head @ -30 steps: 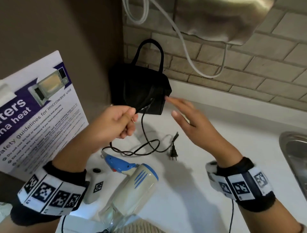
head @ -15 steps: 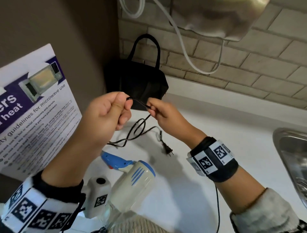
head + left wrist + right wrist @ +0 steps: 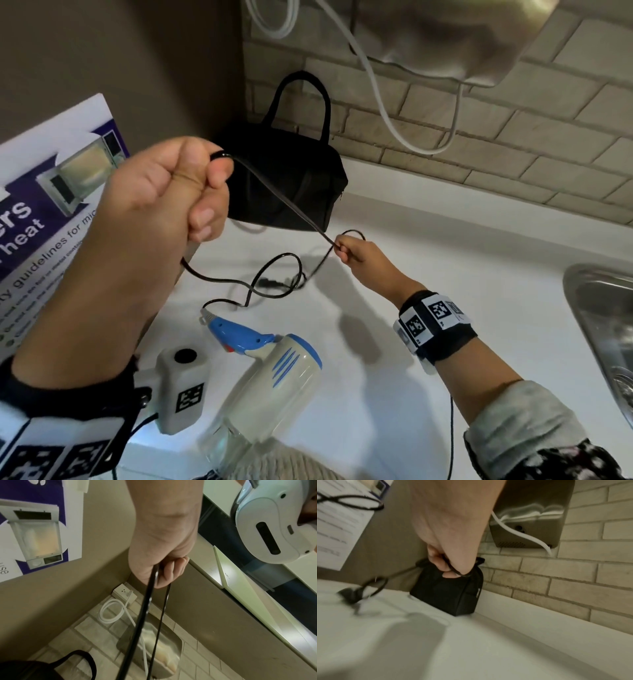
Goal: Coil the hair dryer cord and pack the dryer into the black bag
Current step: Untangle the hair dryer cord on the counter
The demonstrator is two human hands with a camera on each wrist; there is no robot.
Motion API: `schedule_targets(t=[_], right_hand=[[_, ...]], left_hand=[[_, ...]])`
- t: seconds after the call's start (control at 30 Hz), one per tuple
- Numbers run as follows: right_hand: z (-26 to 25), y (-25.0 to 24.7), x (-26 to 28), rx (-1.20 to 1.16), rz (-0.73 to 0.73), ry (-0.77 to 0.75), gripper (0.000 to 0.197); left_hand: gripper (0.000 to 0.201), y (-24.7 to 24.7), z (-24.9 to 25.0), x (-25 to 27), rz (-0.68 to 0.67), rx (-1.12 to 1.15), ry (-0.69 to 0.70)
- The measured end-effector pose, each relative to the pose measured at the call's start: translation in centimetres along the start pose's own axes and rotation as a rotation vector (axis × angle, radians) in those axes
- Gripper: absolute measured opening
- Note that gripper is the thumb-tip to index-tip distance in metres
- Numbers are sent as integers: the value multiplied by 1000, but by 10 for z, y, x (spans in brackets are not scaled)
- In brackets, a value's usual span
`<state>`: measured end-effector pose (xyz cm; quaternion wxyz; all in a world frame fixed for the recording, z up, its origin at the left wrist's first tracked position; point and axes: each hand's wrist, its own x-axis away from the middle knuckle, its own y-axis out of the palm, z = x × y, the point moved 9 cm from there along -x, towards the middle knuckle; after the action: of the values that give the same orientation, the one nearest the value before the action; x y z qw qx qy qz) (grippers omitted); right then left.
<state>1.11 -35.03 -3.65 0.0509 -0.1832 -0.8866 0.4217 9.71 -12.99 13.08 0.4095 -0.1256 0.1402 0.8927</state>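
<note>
— Fingers first: what are they doing with the cord (image 3: 284, 202)?

— Both sets are curled and pinching it. The left hand (image 3: 164, 192) is raised, gripping the cord in its fist; the right hand (image 3: 356, 251) pinches it lower down, so a straight stretch runs between them across the front of the black bag (image 3: 287, 181).

— And the rest of the cord?

— Loose loops lie on the white counter (image 3: 394, 394) under the hands, with the plug (image 3: 270, 282) among them, and the cord ends at the blue handle of the hair dryer (image 3: 270, 380), which lies on its side at the near edge.

— The bag?

— Upright in the corner, handles up, against the brick wall (image 3: 513, 137) — well apart from the dryer.

— Anything else close by?

— A microwave poster (image 3: 51, 212) on the left, a metal wall unit (image 3: 445, 37) with a white cable (image 3: 373, 89) hanging above the bag, and a steel sink (image 3: 603, 325) at the right edge.
</note>
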Motion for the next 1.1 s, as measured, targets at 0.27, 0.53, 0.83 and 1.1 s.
schedule_targets(t=[0.27,0.53,0.83,1.1], right_hand=[[60,20,20,64,-51,130,29],[79,-20,37,-194,84,299,26],[12,-77,35,3,113,236,30],[-75,-48,34,176,-67,-17,25]], left_hand=[[37,-30,-2,-2,29,70,5],[36,-64,-63,15,149,-431,-138],[36,-56,-146,13,105,-1211,-355],[45,77,-123,1,-397,-1291,29]])
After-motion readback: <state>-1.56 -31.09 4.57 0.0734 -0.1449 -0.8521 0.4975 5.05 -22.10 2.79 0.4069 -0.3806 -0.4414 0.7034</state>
